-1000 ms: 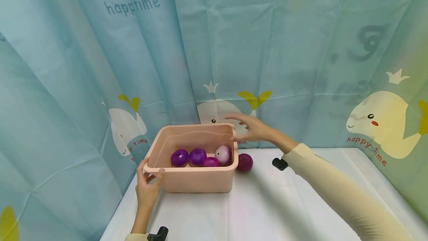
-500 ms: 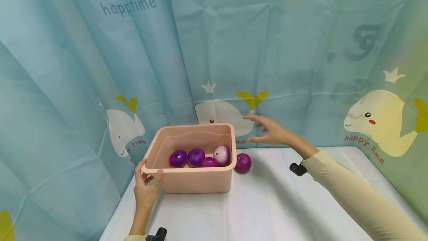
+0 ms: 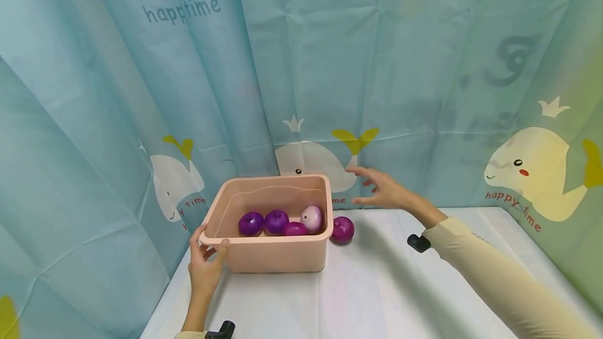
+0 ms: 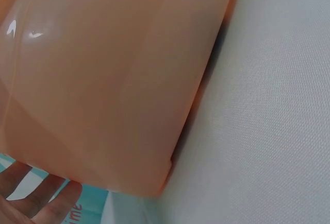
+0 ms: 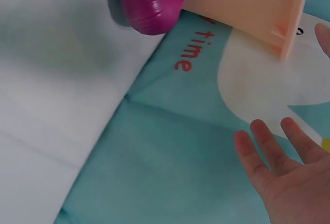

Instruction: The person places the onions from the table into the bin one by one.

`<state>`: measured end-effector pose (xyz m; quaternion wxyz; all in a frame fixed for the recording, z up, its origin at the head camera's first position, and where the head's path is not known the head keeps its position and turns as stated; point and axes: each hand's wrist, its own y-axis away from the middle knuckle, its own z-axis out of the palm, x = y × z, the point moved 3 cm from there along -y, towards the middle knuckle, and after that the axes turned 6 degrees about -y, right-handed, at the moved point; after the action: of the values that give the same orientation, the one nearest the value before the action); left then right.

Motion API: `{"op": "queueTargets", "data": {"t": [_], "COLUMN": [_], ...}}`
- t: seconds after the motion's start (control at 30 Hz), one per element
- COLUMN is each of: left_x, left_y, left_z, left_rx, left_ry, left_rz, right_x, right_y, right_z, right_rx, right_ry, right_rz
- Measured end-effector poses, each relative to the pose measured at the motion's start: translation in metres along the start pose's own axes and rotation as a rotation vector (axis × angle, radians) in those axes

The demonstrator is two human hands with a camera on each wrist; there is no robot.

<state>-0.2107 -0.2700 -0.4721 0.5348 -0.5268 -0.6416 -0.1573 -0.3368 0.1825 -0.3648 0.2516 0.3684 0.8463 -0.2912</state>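
A pale pink plastic bin (image 3: 278, 256) stands on the white table. My left hand (image 3: 204, 271) grips its front left corner, thumb at the front rim; in the left wrist view, fingers (image 4: 61, 202) lie against the bin's side. Inside lie two dark purple round pieces (image 3: 252, 223), a magenta ribbed one (image 3: 296, 229) and a pale pinkish-white onion (image 3: 312, 219), their lower parts partly hidden by the front wall. A purple onion (image 3: 343, 229) sits on the table by the bin's right side. Above and right of it, my right hand (image 3: 383, 191) hovers with spread fingers, holding nothing.
A blue-green curtain (image 3: 410, 93) with printed whales hangs behind the table and along both sides. The white tabletop (image 3: 367, 292) stretches in front of the bin and to its right. Dark wrist devices (image 3: 418, 243) sit at both cuffs.
My right hand has moved right, away from the bin's right rim, then dipped slightly. The left hand keeps its grip, and the bin and onions stay in place; the view has shifted a little.
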Motion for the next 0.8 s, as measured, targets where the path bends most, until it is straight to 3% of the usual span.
{"op": "queueTargets", "data": {"t": [0.43, 0.8], "left_x": [-0.003, -0.002], "left_y": [-0.003, -0.002], "left_z": [0.001, 0.000], "left_rx": [-0.001, 0.009], "left_ry": [0.026, 0.005], "left_rz": [0.023, 0.022], "right_x": [0.031, 0.048], "right_y": [-0.004, -0.006], "right_z": [0.041, 0.086], "right_rx": [-0.051, -0.106], "right_ry": [-0.049, -0.130], "right_rz": [0.098, 0.018]}}
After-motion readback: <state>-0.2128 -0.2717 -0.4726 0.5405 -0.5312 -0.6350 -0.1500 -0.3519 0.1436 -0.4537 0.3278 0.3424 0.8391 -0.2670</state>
